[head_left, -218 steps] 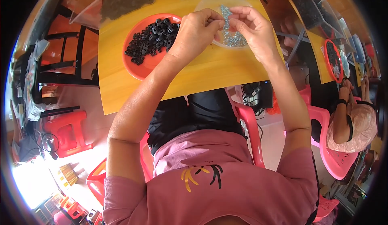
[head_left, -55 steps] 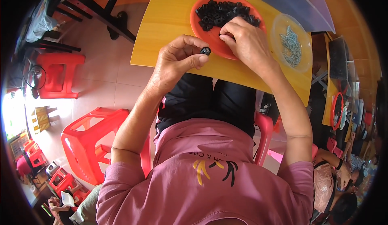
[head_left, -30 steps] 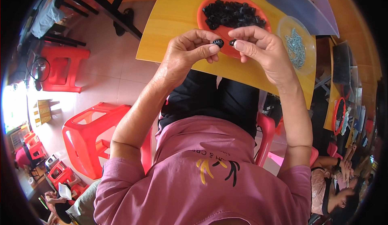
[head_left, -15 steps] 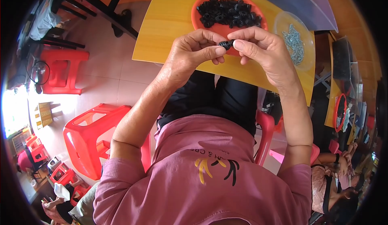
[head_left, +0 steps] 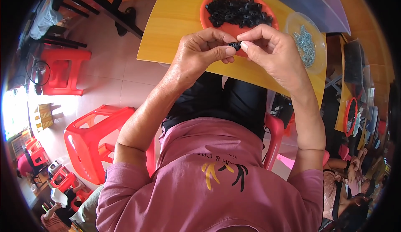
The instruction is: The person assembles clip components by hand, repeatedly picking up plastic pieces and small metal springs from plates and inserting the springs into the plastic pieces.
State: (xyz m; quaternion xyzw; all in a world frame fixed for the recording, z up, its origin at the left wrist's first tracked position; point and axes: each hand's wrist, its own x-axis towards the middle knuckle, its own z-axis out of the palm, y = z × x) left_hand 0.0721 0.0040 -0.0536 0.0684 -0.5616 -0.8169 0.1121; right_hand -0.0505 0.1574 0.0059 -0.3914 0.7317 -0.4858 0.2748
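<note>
Between my two hands, over the near edge of the yellow table, is a small ribbed black plastic part (head_left: 234,46). My left hand (head_left: 210,47) pinches its left side between thumb and forefinger. The thumb and fingertips of my right hand (head_left: 265,44) close on its right end; whether a second small piece is in them is hidden. Just beyond my hands stands a round orange-red tray (head_left: 204,16) with many similar black parts (head_left: 238,11) heaped in it. To the right, a clear round dish (head_left: 291,22) holds a pile of small silvery metal pieces (head_left: 305,46).
The yellow tabletop (head_left: 167,23) runs under the trays. A translucent bluish bin (head_left: 307,6) stands at the far right. Red stools (head_left: 85,148) are on the floor to my left. Another person (head_left: 340,186) sits at the lower right.
My right fingers have drawn in closer around the black part's right end, and less of the part shows between my hands. My left hand keeps its pinch.
</note>
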